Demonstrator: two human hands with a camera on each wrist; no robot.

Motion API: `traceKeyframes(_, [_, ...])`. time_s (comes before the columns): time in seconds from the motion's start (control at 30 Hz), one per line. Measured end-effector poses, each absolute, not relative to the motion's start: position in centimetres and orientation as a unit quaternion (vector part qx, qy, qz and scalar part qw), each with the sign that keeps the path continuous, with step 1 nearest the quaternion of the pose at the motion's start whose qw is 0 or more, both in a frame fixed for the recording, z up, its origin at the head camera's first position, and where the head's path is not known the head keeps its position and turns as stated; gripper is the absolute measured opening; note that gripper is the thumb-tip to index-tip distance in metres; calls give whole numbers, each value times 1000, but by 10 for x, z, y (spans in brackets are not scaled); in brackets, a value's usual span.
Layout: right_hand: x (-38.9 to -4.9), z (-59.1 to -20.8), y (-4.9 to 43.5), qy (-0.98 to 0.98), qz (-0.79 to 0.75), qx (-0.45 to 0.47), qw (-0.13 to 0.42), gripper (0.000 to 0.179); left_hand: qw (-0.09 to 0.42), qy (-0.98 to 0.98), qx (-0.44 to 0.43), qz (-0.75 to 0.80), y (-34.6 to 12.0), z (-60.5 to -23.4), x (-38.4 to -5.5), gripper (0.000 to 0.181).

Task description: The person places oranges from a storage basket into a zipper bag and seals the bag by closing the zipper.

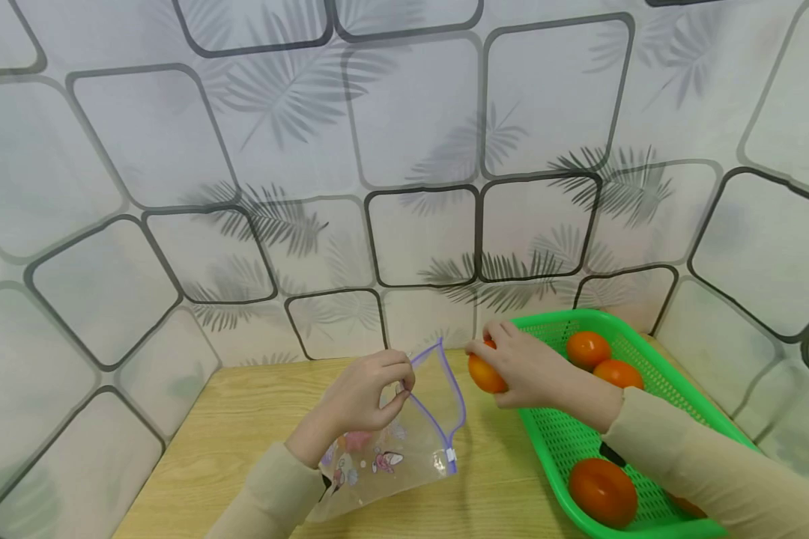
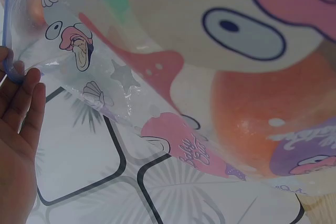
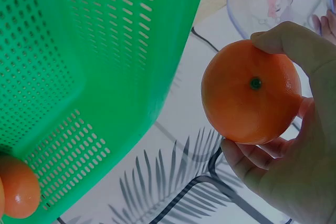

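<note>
My left hand [image 1: 364, 393] pinches the rim of a clear zip bag [image 1: 421, 460] with a purple seal, a white slider and cartoon prints. The bag's mouth gapes toward the right. Through its film in the left wrist view shows a round orange fruit [image 2: 247, 114], partly covered by the prints. My right hand [image 1: 529, 367] grips an orange [image 3: 252, 93] with a green stem button, thumb on one side and fingers on the other. This orange is held up between the bag's mouth and the green basket [image 1: 544, 460], apart from the bag.
Several more oranges lie in the basket, among them one at the near end [image 1: 602, 492] and one at the far end [image 1: 588, 349]. The basket stands at the right of the wooden table [image 1: 209, 442]. A patterned wall [image 1: 425, 239] closes off the back and sides.
</note>
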State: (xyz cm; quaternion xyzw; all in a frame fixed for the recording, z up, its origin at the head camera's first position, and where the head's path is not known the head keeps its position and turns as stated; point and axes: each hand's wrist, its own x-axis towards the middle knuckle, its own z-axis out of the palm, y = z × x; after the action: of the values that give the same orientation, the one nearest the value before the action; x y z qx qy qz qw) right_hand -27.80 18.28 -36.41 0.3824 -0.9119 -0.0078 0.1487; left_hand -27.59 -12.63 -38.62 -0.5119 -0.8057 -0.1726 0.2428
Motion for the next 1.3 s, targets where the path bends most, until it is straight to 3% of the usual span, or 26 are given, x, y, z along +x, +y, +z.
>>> traceKeyframes(1.3, [-265, -368, 142, -877, -4, 448, 173, 80, 243, -795, -516, -208, -124, -381, -273, 19])
